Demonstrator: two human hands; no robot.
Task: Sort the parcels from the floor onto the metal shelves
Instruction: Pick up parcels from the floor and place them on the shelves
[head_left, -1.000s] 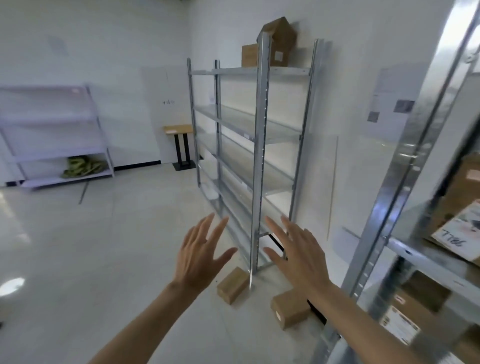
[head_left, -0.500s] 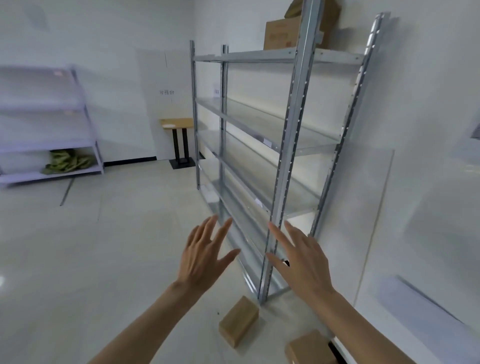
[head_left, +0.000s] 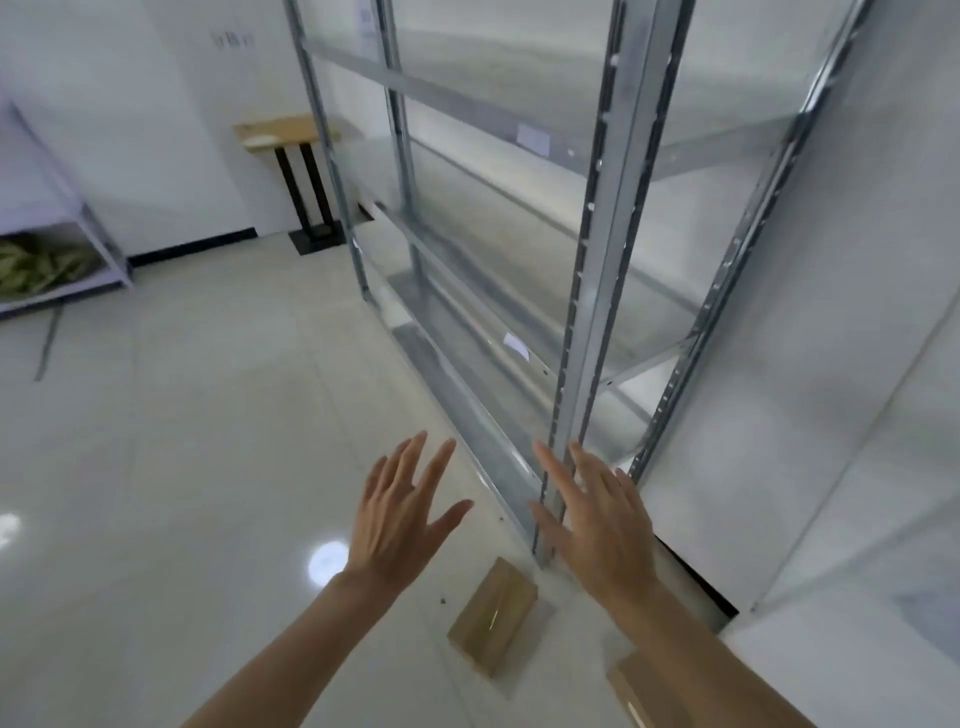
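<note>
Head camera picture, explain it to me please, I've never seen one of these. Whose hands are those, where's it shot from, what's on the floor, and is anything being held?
There is no machine here. A person wears one wide-angle camera on the head, looking forward and down, so you see their own two bare arms reaching out. The left hand and the right hand are both open with fingers spread, and neither holds anything.

On the pale tiled floor lie two brown cardboard parcels: the nearer-centre parcel below and between the hands, and a second parcel at the bottom edge, partly hidden by the right forearm.

Straight ahead stands the metal shelving unit; the shelves in view look bare. The right hand is in front of its near upright post; whether it touches the post is unclear. Further back are a small wooden-topped stand and a white rack.
</note>
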